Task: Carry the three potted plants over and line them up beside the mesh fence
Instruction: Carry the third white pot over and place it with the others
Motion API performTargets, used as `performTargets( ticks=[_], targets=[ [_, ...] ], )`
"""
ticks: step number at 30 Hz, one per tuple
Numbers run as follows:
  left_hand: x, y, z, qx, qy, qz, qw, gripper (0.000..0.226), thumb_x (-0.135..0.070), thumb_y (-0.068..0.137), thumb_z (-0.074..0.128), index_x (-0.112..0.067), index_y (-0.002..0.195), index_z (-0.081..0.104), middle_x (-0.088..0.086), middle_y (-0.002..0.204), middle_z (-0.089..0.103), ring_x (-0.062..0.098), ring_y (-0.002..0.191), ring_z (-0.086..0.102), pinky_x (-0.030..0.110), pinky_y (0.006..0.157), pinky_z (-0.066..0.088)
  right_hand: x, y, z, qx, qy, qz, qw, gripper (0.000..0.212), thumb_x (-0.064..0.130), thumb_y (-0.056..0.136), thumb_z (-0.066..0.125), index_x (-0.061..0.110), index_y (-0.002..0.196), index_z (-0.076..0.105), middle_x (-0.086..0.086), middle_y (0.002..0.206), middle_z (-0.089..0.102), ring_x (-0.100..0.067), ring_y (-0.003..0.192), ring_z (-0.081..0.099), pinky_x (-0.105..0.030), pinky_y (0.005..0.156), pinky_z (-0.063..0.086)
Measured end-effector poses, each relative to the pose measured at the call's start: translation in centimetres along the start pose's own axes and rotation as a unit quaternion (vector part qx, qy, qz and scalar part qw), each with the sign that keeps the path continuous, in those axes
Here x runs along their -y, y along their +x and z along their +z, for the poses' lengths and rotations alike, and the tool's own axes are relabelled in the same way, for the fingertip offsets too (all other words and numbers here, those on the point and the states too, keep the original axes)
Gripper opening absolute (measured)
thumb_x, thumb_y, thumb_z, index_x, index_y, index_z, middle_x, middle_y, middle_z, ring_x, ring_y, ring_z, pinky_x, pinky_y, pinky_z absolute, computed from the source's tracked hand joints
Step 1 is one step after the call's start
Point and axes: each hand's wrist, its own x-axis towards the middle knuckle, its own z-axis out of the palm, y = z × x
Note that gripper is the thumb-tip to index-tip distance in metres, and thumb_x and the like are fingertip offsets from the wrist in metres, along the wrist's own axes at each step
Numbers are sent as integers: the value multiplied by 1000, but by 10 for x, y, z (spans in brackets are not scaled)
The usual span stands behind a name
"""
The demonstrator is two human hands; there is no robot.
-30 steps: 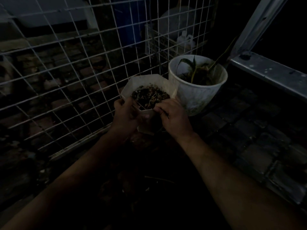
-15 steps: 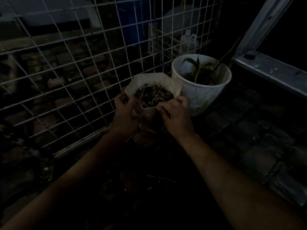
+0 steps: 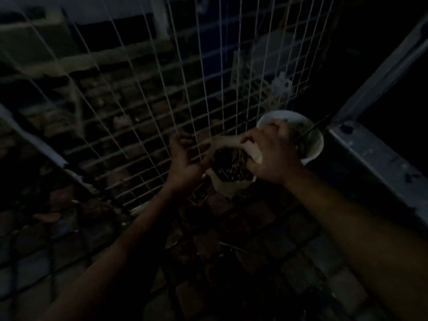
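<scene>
A small angular white pot (image 3: 228, 187) filled with dark soil sits low at the foot of the white mesh fence (image 3: 208, 77), left of a round white pot (image 3: 312, 147) holding a thin-leaved plant. My right hand (image 3: 274, 156) covers the small pot's right rim and grips it, thumb on the edge. Just left of that pot is my left hand (image 3: 184, 159), fingers spread and curled, in front of the mesh. The frame is blurred, so I cannot tell whether the small pot rests on the paving. No third pot is in view.
Dark brick paving (image 3: 254, 239) covers the ground under my arms. A grey metal frame (image 3: 375, 156) runs along the right, close behind the round pot. Behind the mesh lie bricks and a white crate (image 3: 252, 72). The scene is very dim.
My left hand has come off the small pot's side and its fingers have spread. My right hand slid over the pot's right rim. The view swung, putting both pots further right.
</scene>
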Motion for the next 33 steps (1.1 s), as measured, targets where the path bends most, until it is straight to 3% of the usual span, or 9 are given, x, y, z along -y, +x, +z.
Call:
performTargets(
  ticks=[4,9,11,14,16,21,25,29,33],
  targets=[
    [-149,-30,-86,-32,49,5,998,51,-50,75,74,-39,119,50,13,135,55,25,125,60,44,97,58,106,45,-124,-15,37,-80,996,54,39,74,56,19,125,59,-14,125,57,-41,128,41,-52,102,41],
    [-373,-84,-278,-136,55,4,989,53,-6,86,75,-12,131,46,-3,117,59,-15,98,64,9,78,52,317,134,-317,15,113,-170,979,56,45,84,48,20,133,53,-16,138,51,-34,126,43,-47,101,39],
    [-459,-112,-367,-177,89,15,980,50,-19,85,70,-24,129,48,-4,123,59,-15,105,60,9,87,49,411,166,-386,23,145,-217,965,58,44,85,47,12,133,58,-15,137,54,-30,126,46,-43,107,37],
    [-568,-162,-482,-228,137,44,963,50,-41,83,71,-52,128,50,-2,136,58,0,124,55,27,107,46,542,203,-459,21,191,-275,942,56,41,86,51,14,134,59,-10,139,57,-30,132,49,-38,111,36],
    [-616,-198,-549,-259,171,65,948,56,-45,82,68,-41,134,49,-1,137,58,-5,126,53,24,112,41,623,218,-492,10,218,-309,926,56,43,86,53,17,136,58,-7,141,57,-29,134,49,-35,113,36],
    [-678,-285,-681,-337,249,56,906,62,-46,80,69,-48,138,48,1,140,58,24,128,57,45,111,46,792,238,-523,-12,255,-383,887,50,42,89,54,23,135,58,-2,140,57,-22,134,48,-35,111,39],
    [-697,-327,-757,-406,294,29,865,71,-45,81,75,-30,145,48,-7,139,48,20,135,49,40,111,43,895,255,-513,-7,247,-426,870,53,46,89,53,20,134,61,-5,141,58,-21,135,44,-22,108,29],
    [-683,-341,-829,-453,284,2,845,75,-59,76,64,-35,144,45,-1,147,47,24,140,47,55,114,45,980,283,-477,19,225,-463,857,59,55,87,46,22,134,62,-4,138,61,-26,132,51,-35,106,41],
    [-659,-326,-883,-478,312,-48,819,83,-64,72,60,-27,145,46,8,141,51,29,133,50,46,110,44,1051,324,-426,50,211,-488,845,53,50,88,52,21,131,64,-4,136,61,-28,132,51,-35,106,40]
  ],
)
